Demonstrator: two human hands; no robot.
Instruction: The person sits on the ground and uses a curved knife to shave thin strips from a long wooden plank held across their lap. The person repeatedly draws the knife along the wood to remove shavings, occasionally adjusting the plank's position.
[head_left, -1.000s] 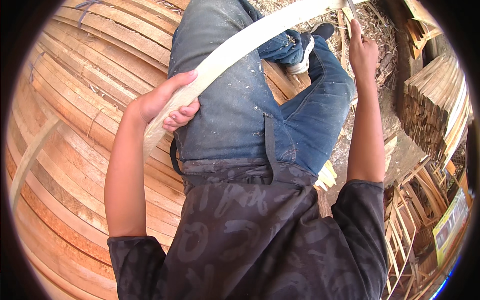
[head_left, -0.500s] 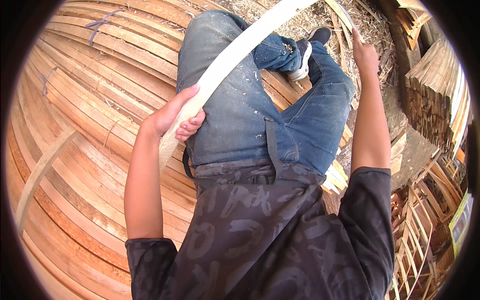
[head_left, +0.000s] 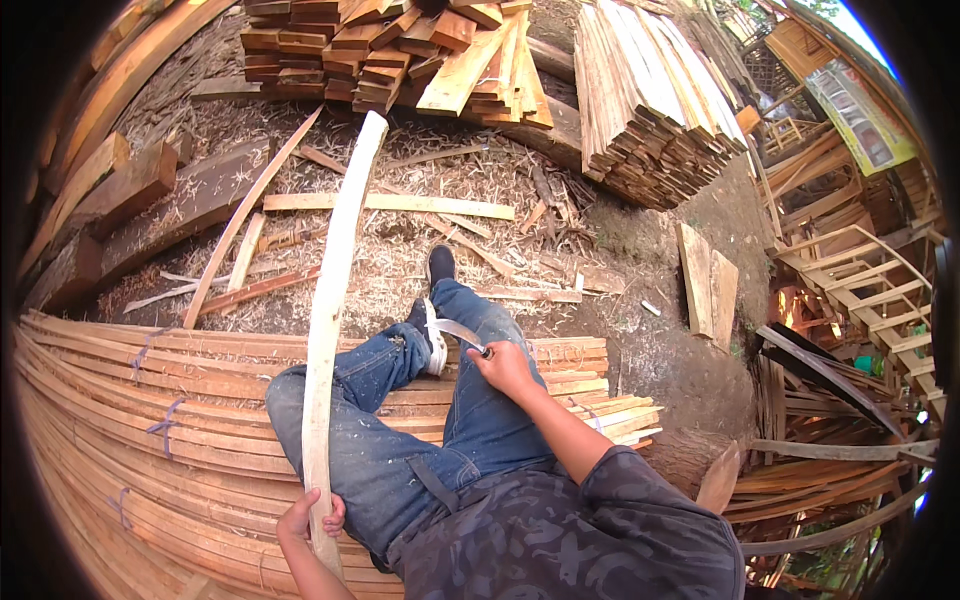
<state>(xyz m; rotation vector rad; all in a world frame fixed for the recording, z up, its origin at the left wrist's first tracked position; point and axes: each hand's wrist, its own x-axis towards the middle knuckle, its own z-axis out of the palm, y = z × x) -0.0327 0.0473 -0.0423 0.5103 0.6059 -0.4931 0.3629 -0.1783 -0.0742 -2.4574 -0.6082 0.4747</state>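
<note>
My left hand [head_left: 310, 514] is closed around the near end of a long pale wooden strip [head_left: 326, 330]. The strip slants up across my bent left knee, its far end raised toward the wood stack. In my right hand [head_left: 507, 368] is a knife [head_left: 461, 334] with a curved blade, the fingers wrapped round its dark handle. Its blade points left over my right leg, apart from the strip. I sit cross-legged on bundled wooden slats [head_left: 215, 440].
Shavings and loose offcuts [head_left: 440, 205] litter the ground ahead. Beyond stand a stack of boards [head_left: 390, 55] and a pile of thin planks [head_left: 650, 125]. Thick timber beams [head_left: 140, 190] lie at left. A wooden ladder-like frame [head_left: 880, 290] and more lumber are at right.
The view has tilted up and turned. My right hand with the knife has moved from near the strip's far end to over my right leg. My left hand keeps hold of the strip.
</note>
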